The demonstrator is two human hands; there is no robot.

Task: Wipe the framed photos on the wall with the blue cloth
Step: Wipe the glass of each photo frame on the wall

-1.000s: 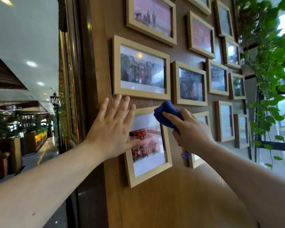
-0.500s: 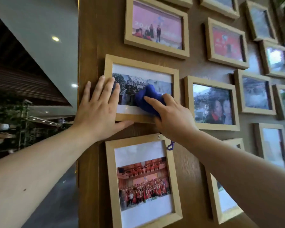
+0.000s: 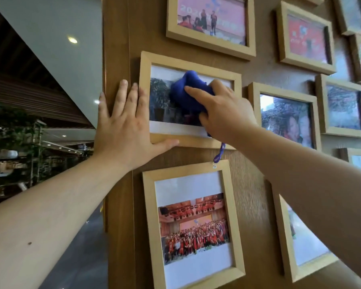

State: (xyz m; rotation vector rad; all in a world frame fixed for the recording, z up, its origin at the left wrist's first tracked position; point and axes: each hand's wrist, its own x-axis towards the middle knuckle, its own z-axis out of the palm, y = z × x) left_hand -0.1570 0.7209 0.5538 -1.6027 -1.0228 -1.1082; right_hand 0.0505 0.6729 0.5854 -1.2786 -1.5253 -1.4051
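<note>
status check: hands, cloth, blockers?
Left hand flat, bracing frame corner. Right hand presses blue cloth on its glass. No blockers.

Your left hand (image 3: 125,126) and right hand (image 3: 223,113) are both bare: no gloves, no rings on the fingers that show, nails cut short and unpainted. Both forearms are uncovered from the wrist down to the lower edge of the picture, with no sleeve, cuff, watch or bracelet anywhere on them. Your left forearm carries one small dark mole on its upper side, well back from the wrist, and the knuckles of that hand show plain creases.
</note>
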